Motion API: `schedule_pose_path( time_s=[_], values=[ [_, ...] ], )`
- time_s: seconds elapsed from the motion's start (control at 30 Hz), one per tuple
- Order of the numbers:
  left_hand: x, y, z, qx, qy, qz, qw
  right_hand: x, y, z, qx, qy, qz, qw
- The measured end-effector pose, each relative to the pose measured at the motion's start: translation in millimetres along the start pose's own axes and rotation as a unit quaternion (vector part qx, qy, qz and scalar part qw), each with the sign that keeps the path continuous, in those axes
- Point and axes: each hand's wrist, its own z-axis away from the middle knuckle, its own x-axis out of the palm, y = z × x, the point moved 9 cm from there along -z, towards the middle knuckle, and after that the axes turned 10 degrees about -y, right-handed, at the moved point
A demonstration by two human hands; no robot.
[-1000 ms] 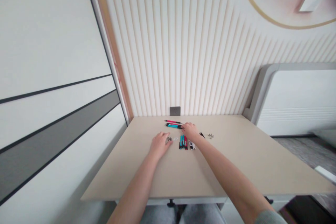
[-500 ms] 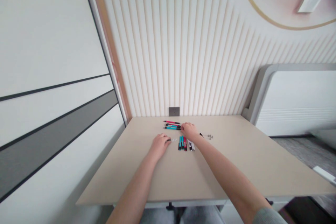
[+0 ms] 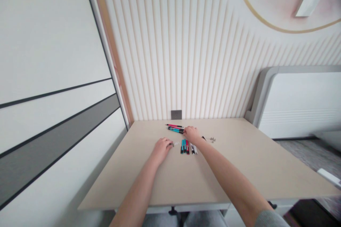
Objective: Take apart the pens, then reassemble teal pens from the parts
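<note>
My left hand (image 3: 161, 150) rests on the desk with its fingers bent together. At its fingertips are small dark pieces (image 3: 172, 144), too small to name. Just right of them lie little white pieces (image 3: 177, 143). My right hand (image 3: 192, 134) is farther back, its fingers closed on the black end of a teal pen (image 3: 175, 129). That pen lies against other pens, with a red pen (image 3: 173, 125) behind. Nearer me stand teal barrels (image 3: 183, 146), a red barrel (image 3: 187, 147) and white tubes (image 3: 194, 149) in a row, partly below my right wrist.
Several small grey pieces (image 3: 212, 139) and a black-tipped item (image 3: 204, 138) lie right of my right wrist. The beige desk (image 3: 119, 181) meets a ribbed wall with a dark socket (image 3: 176, 114). A white cabinet (image 3: 53, 156) flanks the left side.
The teal pen's black end has swung slightly toward me, with my right hand on it, so it lies more slanted. My left hand has hardly moved. The view has shifted slightly.
</note>
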Motion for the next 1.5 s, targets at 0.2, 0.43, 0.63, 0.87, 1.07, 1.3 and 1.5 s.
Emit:
schedule_pose_path(
  time_s=[0.2, 0.43, 0.63, 0.87, 1.07, 1.3, 1.5],
  values=[
    [-3.0, -1.8, 2.9, 0.000, 0.008, 0.022, 1.000, -16.3, 6.9, 14.3, 0.005, 0.024, -0.023, 0.999],
    [-22.6, -1.5, 14.4, -0.020, 0.126, 0.109, 0.986, -19.9, 25.7, 84.3, -0.065, 0.116, -0.206, 0.969],
    [-31.1, 37.2, 20.0, 0.101, 0.110, 0.134, 0.980, -16.1, 21.8, 125.0, -0.118, 0.139, -0.289, 0.940],
    [-39.7, 50.4, 25.1, 0.135, 0.102, 0.119, 0.978, -1.3, 37.1, 114.3, -0.057, 0.119, -0.361, 0.923],
    [-40.1, 53.6, 25.8, 0.142, 0.101, 0.129, 0.976, 1.3, 40.0, 112.0, -0.058, 0.114, -0.335, 0.933],
    [-32.7, 49.2, 22.8, 0.127, 0.082, 0.153, 0.977, -16.3, 39.9, 119.7, -0.086, 0.155, -0.358, 0.917],
    [-36.3, 46.9, 24.3, 0.118, 0.101, 0.153, 0.976, -12.8, 36.7, 119.3, -0.096, 0.152, -0.386, 0.905]
  ],
)
